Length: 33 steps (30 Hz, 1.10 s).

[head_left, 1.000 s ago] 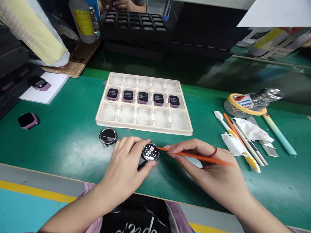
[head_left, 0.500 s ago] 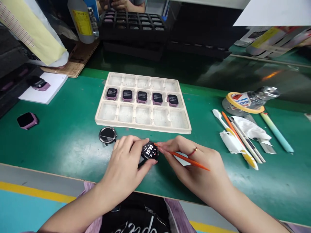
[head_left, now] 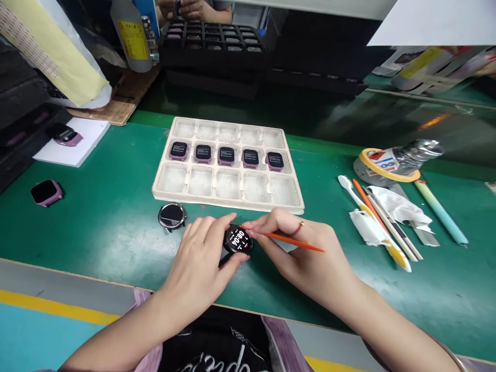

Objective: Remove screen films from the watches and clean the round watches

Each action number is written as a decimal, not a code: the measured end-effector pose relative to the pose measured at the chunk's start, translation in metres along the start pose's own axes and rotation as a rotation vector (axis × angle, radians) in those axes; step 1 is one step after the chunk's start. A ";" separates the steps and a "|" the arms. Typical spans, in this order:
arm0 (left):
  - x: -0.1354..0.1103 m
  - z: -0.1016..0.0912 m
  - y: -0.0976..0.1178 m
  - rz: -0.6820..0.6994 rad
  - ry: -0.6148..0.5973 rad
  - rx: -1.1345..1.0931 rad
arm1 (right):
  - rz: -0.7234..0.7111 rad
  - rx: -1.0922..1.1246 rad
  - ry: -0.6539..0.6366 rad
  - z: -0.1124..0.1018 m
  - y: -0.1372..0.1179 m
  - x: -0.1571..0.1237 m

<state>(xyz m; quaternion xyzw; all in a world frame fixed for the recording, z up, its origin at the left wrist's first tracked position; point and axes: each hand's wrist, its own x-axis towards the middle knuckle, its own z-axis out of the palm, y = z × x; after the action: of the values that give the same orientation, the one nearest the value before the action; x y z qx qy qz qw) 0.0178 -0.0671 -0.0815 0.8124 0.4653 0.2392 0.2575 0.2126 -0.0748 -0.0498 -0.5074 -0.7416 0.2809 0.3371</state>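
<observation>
Seemingly, the orange stick meets the watch under the right hand.

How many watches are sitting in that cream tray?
5, in the cream tray's middle row, left to right: first watch, second, third, fourth, fifth. None hidden.

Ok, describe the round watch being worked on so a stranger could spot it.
Find the cream tray on the green bench; just before its near edge the left hand grips a lit round watch, with the right hand holding an orange stick at its rim. Its face shows white digits, unlike the dark round watch to its left and the square purple watches in the tray.
</observation>
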 end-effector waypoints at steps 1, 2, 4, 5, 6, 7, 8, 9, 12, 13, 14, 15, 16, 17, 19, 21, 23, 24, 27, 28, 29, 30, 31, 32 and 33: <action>0.000 0.000 0.000 -0.007 0.003 -0.014 | -0.006 0.023 -0.008 0.000 0.001 0.001; 0.000 0.000 0.000 -0.011 0.008 -0.029 | -0.009 0.041 -0.025 -0.001 0.002 0.003; -0.001 -0.001 -0.001 -0.014 0.016 -0.056 | -0.006 0.062 -0.064 -0.003 0.004 0.004; -0.001 -0.002 -0.001 -0.017 0.018 -0.065 | -0.002 0.067 -0.077 -0.005 0.004 0.004; -0.001 -0.002 -0.001 -0.020 0.017 -0.072 | 0.003 0.073 -0.084 -0.006 0.005 0.005; -0.002 -0.002 -0.001 -0.024 0.013 -0.074 | 0.006 0.085 -0.083 -0.007 0.006 0.005; -0.002 -0.003 -0.001 -0.027 0.009 -0.073 | 0.005 0.102 -0.074 -0.007 0.006 0.006; -0.002 -0.003 -0.001 -0.028 0.005 -0.071 | 0.001 0.121 -0.061 -0.007 0.007 0.007; -0.001 -0.004 -0.003 -0.017 0.006 -0.064 | 0.003 0.154 -0.060 -0.008 0.008 0.007; -0.001 -0.004 -0.003 -0.012 0.007 -0.064 | 0.008 0.152 -0.067 -0.008 0.008 0.008; -0.001 -0.004 -0.004 -0.008 0.007 -0.065 | 0.011 0.146 -0.073 -0.007 0.009 0.008; -0.001 -0.004 -0.004 -0.006 0.006 -0.064 | 0.006 0.140 -0.070 -0.007 0.009 0.008; -0.001 -0.004 -0.005 -0.008 0.005 -0.063 | -0.003 0.136 -0.064 -0.006 0.009 0.009; 0.000 -0.004 -0.005 -0.012 0.002 -0.062 | -0.019 0.137 -0.054 -0.005 0.010 0.010; -0.001 -0.004 -0.005 -0.019 -0.003 -0.062 | -0.049 0.142 -0.037 -0.003 0.011 0.010; -0.001 -0.005 -0.005 -0.020 -0.009 -0.064 | -0.056 0.136 -0.039 -0.003 0.011 0.009; -0.001 -0.005 -0.005 -0.014 -0.014 -0.065 | -0.055 0.124 -0.037 -0.003 0.011 0.007; -0.001 -0.005 -0.005 -0.013 -0.016 -0.064 | -0.051 0.117 -0.031 -0.003 0.011 0.006; -0.001 -0.006 -0.005 -0.030 -0.021 -0.060 | -0.025 0.132 -0.002 -0.001 0.011 0.008; -0.001 -0.006 -0.005 -0.037 -0.023 -0.059 | -0.001 0.162 -0.004 -0.001 0.012 0.009; -0.001 -0.006 -0.005 -0.043 -0.026 -0.059 | 0.031 0.207 -0.014 -0.002 0.013 0.010; -0.001 -0.006 -0.005 -0.048 -0.030 -0.061 | 0.068 0.260 -0.020 -0.004 0.014 0.010; -0.001 -0.006 -0.005 -0.053 -0.034 -0.065 | 0.104 0.311 -0.005 -0.008 0.015 0.010; -0.001 -0.006 -0.005 -0.058 -0.039 -0.069 | 0.136 0.354 0.042 -0.013 0.017 0.008; -0.001 -0.006 -0.005 -0.064 -0.044 -0.073 | 0.163 0.384 0.123 -0.020 0.018 0.006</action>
<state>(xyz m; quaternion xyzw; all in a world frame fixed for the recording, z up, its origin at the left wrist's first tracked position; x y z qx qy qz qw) 0.0107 -0.0651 -0.0807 0.7922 0.4763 0.2299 0.3046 0.2370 -0.0617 -0.0500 -0.5084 -0.6091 0.4117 0.4484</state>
